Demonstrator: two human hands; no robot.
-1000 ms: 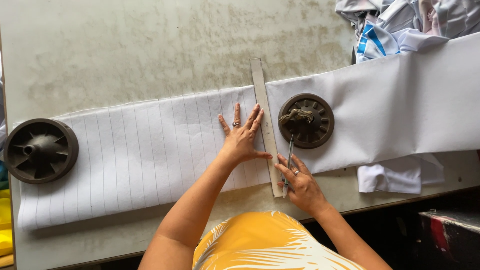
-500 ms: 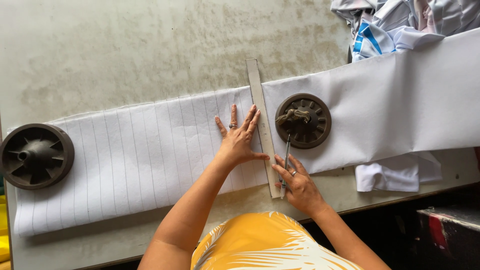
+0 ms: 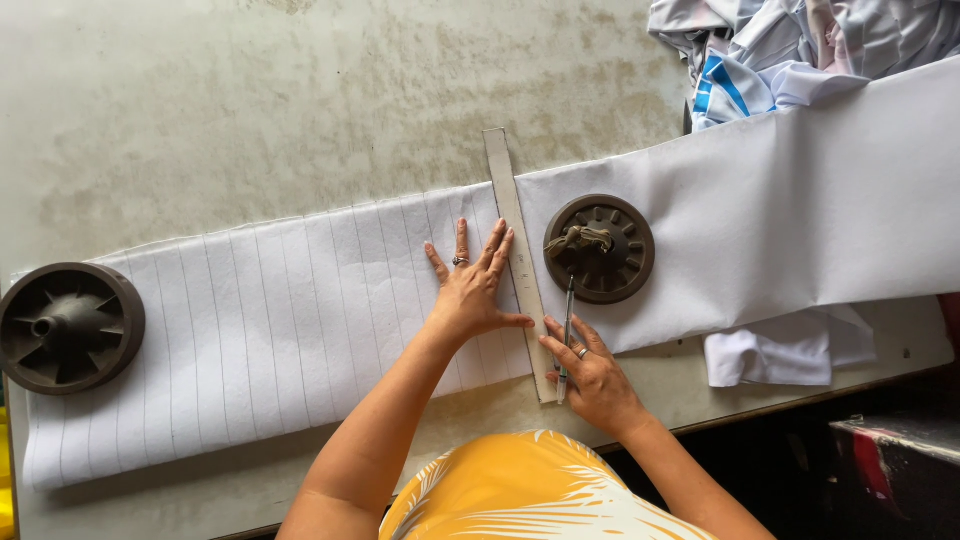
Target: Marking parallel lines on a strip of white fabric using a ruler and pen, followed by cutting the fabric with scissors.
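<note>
A long strip of white fabric [image 3: 800, 220] lies across the table, its left half marked with many parallel drawn lines. A grey flat ruler [image 3: 518, 250] lies across the strip. My left hand [image 3: 472, 285] presses flat on the fabric with fingers spread, fingertips against the ruler's left edge. My right hand [image 3: 590, 375] grips a thin pen [image 3: 567, 320] held against the ruler's right edge near the fabric's front edge.
Two dark round wheel-shaped weights sit on the fabric, one [image 3: 600, 248] right of the ruler, one [image 3: 68, 326] at the left end. A heap of white and blue cloth [image 3: 780, 50] lies at the back right. Folded white cloth [image 3: 790, 355] lies near the table's front edge.
My right hand has slid the pen a little toward me along the ruler. The left hand stays pressed on the fabric. The view has shifted slightly.
</note>
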